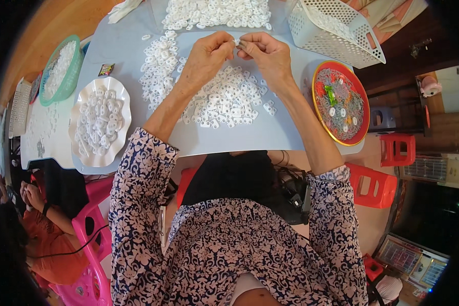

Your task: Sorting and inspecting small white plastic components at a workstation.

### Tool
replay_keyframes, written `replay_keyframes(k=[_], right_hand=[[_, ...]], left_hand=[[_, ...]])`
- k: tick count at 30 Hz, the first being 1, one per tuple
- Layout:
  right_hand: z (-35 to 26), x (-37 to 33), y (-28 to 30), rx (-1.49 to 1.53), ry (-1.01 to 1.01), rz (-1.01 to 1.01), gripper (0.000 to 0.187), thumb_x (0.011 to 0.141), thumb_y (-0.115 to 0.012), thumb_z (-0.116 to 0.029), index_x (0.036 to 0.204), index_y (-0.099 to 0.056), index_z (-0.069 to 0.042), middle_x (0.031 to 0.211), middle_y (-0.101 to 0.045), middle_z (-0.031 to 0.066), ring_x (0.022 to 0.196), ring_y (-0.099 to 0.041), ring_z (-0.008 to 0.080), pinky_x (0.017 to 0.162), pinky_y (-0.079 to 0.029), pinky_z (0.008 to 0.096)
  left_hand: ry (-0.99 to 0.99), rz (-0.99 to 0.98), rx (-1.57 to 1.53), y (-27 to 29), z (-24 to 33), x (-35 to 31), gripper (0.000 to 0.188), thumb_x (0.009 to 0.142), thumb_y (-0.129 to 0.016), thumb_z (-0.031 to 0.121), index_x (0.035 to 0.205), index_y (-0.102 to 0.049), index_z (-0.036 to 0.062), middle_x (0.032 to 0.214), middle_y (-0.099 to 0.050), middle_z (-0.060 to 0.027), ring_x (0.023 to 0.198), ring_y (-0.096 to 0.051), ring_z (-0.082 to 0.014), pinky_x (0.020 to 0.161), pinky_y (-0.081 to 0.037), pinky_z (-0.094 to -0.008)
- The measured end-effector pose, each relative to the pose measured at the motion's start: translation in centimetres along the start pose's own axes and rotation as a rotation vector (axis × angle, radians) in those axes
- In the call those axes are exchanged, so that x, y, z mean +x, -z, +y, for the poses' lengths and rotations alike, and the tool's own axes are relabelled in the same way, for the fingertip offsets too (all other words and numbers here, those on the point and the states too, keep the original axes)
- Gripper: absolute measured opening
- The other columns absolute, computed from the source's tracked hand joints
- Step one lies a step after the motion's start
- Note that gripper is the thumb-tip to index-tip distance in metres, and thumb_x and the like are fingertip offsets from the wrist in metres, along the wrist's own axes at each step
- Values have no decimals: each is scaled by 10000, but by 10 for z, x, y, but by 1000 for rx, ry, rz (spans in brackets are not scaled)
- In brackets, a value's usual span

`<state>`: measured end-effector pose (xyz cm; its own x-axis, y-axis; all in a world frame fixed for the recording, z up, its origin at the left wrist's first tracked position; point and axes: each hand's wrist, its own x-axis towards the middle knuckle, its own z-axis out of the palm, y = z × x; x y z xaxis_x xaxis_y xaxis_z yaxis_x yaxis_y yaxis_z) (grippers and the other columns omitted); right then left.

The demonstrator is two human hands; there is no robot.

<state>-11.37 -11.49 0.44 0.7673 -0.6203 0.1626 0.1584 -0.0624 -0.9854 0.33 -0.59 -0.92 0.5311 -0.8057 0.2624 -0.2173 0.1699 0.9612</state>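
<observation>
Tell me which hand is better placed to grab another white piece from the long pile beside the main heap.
Left, probably. The left hand pinches the small white piece together with the right hand, but the long pile lies on its side.

A pale grey-blue table (270, 135) carries loose heaps of small white plastic rings (224, 99), a white scalloped plate (99, 121) filled with more of them, a green round basket (62, 69), a tipped white perforated plastic basket (336, 30) and a red-rimmed round tray (340, 102).
</observation>
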Motion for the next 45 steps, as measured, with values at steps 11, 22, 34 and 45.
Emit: replay_keyframes(k=[11,22,34,45], right_hand=[[3,-1,-2,-251,125,26,89,813,-642,-72,855,-674,0,685,-619,-13,617,-522,48,562,-434,209],[-22,20,78,-731,180,-27,165,793,-626,-164,838,-682,-15,652,-642,46,566,-559,102,537,-444,267],[-16,6,97,-1185,148,-198,121,776,-608,-97,833,-670,-10,678,-641,137,591,-611,235,585,-478,332],[-34,-2,97,-1221,129,-340,128,748,-593,-74,794,-677,10,731,-644,187,684,-626,335,671,-509,389]], left_hand=[[36,-59,18,1,-1,0,175,880,-517,151,887,-615,6,680,-579,-1,610,-465,-56,559,-381,-219],[98,-117,-77,4,-1,-1,183,908,-509,162,956,-597,8,761,-595,-24,721,-537,-98,695,-432,-237],[119,-157,-47,1,7,-5,181,901,-515,166,947,-595,10,753,-587,-18,748,-548,-98,702,-435,-243],[114,-115,-35,-2,9,-7,167,874,-511,145,875,-610,10,698,-595,-13,683,-532,-71,669,-443,-221]])
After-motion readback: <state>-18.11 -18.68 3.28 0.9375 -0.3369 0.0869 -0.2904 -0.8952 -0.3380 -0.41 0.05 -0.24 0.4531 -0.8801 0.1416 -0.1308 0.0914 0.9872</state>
